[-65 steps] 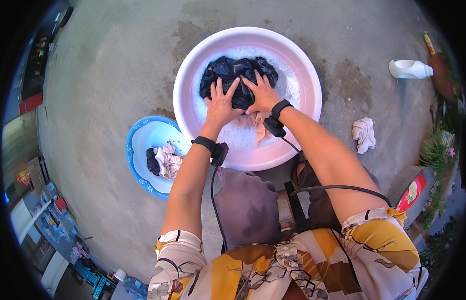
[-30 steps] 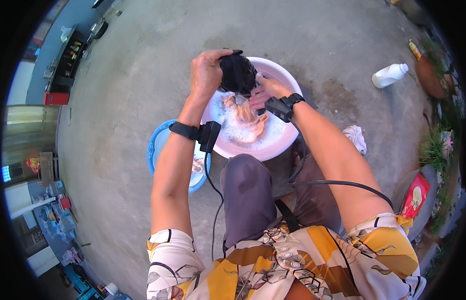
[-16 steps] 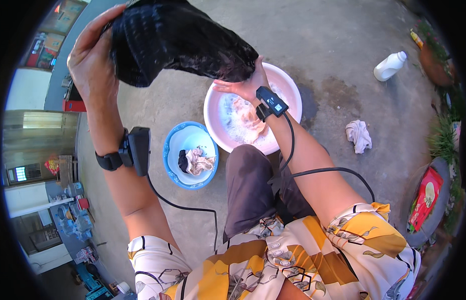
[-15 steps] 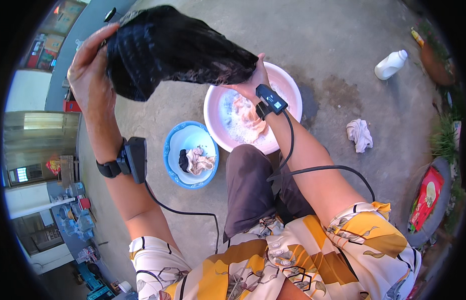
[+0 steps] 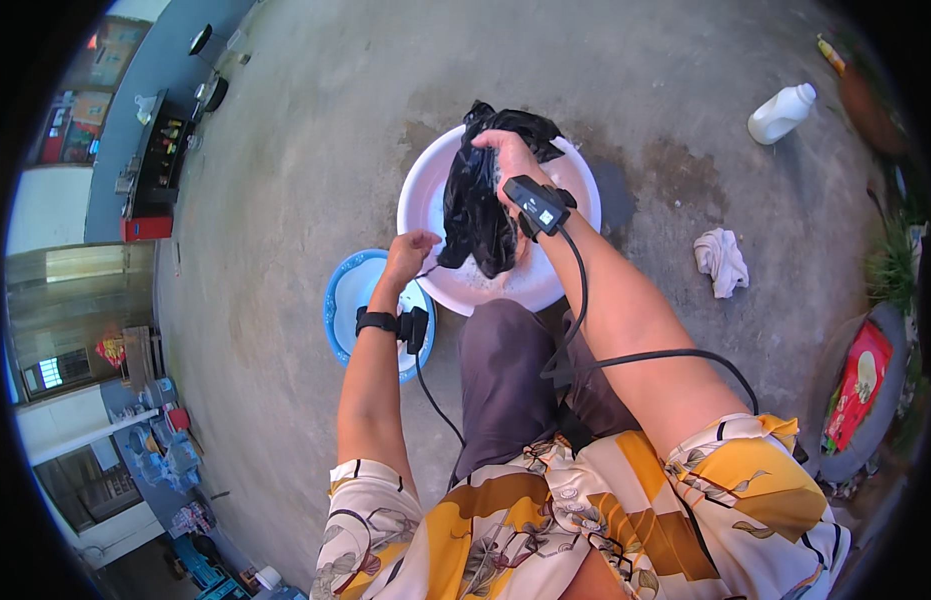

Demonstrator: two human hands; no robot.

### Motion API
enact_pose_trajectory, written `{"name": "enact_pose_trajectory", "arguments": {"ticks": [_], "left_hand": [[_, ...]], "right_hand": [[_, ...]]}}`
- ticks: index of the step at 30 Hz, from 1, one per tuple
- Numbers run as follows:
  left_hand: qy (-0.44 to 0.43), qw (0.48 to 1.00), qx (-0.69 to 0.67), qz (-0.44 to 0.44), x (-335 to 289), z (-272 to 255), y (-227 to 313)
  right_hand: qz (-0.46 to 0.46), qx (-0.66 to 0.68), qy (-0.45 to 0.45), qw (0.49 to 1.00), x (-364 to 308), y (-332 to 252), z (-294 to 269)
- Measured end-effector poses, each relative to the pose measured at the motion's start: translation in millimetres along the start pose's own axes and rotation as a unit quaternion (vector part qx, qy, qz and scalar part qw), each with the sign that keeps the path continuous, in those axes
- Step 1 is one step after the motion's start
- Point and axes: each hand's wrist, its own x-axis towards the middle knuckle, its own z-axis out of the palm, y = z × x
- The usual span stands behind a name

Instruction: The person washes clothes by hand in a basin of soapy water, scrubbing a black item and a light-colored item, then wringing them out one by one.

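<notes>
A wet, shiny black garment (image 5: 470,215) hangs in folds over the pink basin (image 5: 413,205), its upper part lying against the far rim. My right hand (image 5: 510,160) grips it near the top, fingers bent over the cloth. At the basin's left rim is my left hand (image 5: 410,258), its fingers drawn together beside the garment. A thin dark strand shows at those fingertips; whether they pinch it is unclear. Suds and part of a peach-coloured cloth (image 5: 528,262) show below the black garment. My left wrist and hand partly cover the blue basin (image 5: 335,335).
A white bottle (image 5: 780,115) stands on the concrete at the right, with a crumpled pale cloth (image 5: 721,262) nearer me. A red packet (image 5: 857,385) lies in a grey container at the right edge. Black cables run from both wrist devices. A dark shelf (image 5: 163,150) stands far left.
The black garment has come down from a raised, stretched-out position into the pink basin. My left hand has moved down and right from the garment's end to the basin rim.
</notes>
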Motion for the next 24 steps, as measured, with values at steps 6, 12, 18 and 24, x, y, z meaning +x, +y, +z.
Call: {"name": "enact_pose_trajectory", "arguments": {"ticks": [6, 12, 18, 24], "left_hand": [[-0.115, 0.78, -0.608, -0.093, 48, -1, 75], [-0.204, 0.753, -0.623, 0.067, 58, -4, 109], [-0.303, 0.856, -0.4, 0.124, 41, -30, 145], [-0.164, 0.983, -0.047, 0.072, 38, -7, 182]], "right_hand": [[-0.017, -0.345, -0.138, 0.928, -27, -1, 7], [0.006, -0.71, -0.215, 0.67, -27, -11, -1], [-0.036, -0.788, -0.211, 0.578, -43, -6, 12], [-0.055, -0.731, -0.143, 0.665, -34, -16, -2]]}}
